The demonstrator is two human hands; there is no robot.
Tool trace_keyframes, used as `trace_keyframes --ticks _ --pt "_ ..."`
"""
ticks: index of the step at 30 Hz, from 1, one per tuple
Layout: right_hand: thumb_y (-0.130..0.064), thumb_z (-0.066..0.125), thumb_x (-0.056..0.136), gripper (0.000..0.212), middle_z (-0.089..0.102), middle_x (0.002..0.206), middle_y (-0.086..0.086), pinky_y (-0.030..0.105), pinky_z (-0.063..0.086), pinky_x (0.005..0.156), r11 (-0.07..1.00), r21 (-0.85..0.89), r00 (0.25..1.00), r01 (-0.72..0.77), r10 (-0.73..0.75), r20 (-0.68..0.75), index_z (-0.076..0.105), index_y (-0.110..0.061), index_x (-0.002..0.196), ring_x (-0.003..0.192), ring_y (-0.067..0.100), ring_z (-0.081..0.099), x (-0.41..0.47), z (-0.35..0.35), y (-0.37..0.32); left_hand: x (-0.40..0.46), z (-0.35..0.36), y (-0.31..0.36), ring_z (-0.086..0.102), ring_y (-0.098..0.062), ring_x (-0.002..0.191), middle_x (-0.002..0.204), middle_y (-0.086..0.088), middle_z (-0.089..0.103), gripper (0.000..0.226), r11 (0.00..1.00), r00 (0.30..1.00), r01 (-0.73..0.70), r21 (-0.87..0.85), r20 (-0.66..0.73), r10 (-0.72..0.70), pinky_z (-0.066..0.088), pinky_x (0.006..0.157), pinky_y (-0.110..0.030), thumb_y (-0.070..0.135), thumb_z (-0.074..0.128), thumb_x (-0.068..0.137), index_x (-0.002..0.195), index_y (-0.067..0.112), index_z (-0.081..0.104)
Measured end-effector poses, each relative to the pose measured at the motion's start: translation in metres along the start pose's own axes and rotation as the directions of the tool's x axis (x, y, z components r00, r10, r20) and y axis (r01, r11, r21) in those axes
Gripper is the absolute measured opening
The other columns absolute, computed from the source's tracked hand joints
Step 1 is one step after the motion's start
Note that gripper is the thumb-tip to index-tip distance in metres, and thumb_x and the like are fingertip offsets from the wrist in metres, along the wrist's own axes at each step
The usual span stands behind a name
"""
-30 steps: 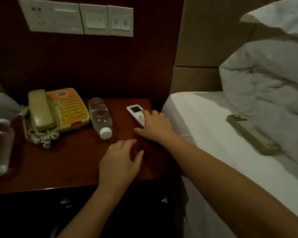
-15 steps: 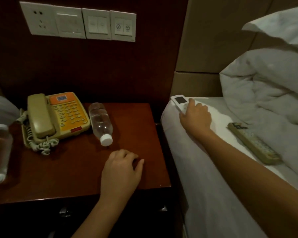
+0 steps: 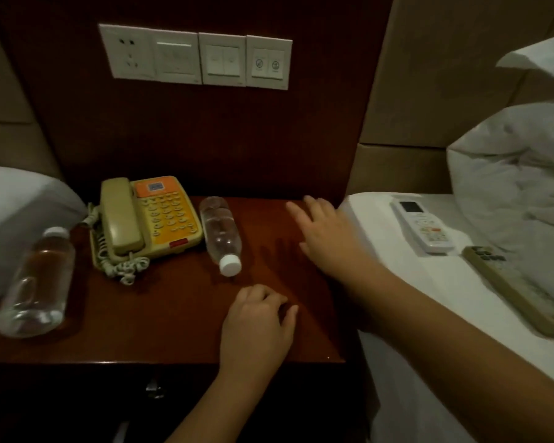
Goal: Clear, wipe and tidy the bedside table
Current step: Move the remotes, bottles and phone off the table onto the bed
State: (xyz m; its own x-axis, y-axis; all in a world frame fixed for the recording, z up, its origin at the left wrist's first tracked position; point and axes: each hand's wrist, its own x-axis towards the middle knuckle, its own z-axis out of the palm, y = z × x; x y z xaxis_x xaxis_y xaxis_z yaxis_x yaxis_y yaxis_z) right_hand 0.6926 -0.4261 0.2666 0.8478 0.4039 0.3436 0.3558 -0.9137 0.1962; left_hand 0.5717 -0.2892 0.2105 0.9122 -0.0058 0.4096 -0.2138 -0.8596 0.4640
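Counter (image 3: pixel 160 318) dark red wood between two beds, carrying phone (image 3: pixel 151 219), lying bottle (image 3: pixel 221 235), second bottle (image 3: pixel 36 282) at left edge. Left hand (image 3: pixel 256 330) rests on counter, fingers loosely curled, holding nothing. Right hand (image 3: pixel 327 235) hovers spread, empty. White remote (image 3: pixel 422 225) lies on bed (image 3: pixel 397 282).

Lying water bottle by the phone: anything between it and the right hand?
Nothing visible. Bare tabletop separates the right hand from the lying bottle. The phone sits on the bottle's far side; the left hand rests nearer the front edge.
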Motion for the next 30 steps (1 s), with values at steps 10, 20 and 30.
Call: trace_keyframes --ticks 10,20,30 --pt "-0.01 0.055 0.09 0.056 0.02 0.156 0.013 0.045 0.024 0.116 0.707 -0.151 0.722 0.691 -0.683 0.108 0.035 -0.019 0.141 0.145 0.031 0.012 0.052 0.003 -0.09 0.001 0.003 -0.009 0.053 -0.014 0.096 0.095 0.004 0.062 0.025 0.997 0.999 -0.046 -0.062 -0.022 0.045 0.05 0.078 -0.03 0.037 0.055 0.087 0.096 0.019 0.069" --pt "-0.019 0.051 0.093 0.056 0.008 0.158 0.01 0.042 0.044 0.101 0.847 0.013 0.834 0.531 -0.525 0.171 0.029 -0.026 0.144 0.146 0.03 0.0 0.033 -0.001 -0.092 -0.008 -0.015 -0.009 0.056 -0.004 0.093 0.096 0.009 0.067 0.028 0.934 0.988 -0.015 -0.357 -0.152 -0.043 0.046 0.077 -0.02 0.04 0.05 0.09 0.102 0.022 0.067" --pt "-0.013 0.092 0.041 0.083 0.056 0.131 0.019 0.032 0.055 0.044 0.865 0.023 0.864 0.502 -0.501 -0.05 0.061 -0.023 0.117 0.121 0.041 0.053 -0.01 0.009 -0.093 0.01 -0.161 -0.138 0.057 -0.018 0.099 0.1 0.003 0.067 0.029 0.99 0.899 0.14 -0.003 -0.419 -0.128 0.046 0.084 -0.035 0.035 0.054 0.083 0.106 0.025 0.067"
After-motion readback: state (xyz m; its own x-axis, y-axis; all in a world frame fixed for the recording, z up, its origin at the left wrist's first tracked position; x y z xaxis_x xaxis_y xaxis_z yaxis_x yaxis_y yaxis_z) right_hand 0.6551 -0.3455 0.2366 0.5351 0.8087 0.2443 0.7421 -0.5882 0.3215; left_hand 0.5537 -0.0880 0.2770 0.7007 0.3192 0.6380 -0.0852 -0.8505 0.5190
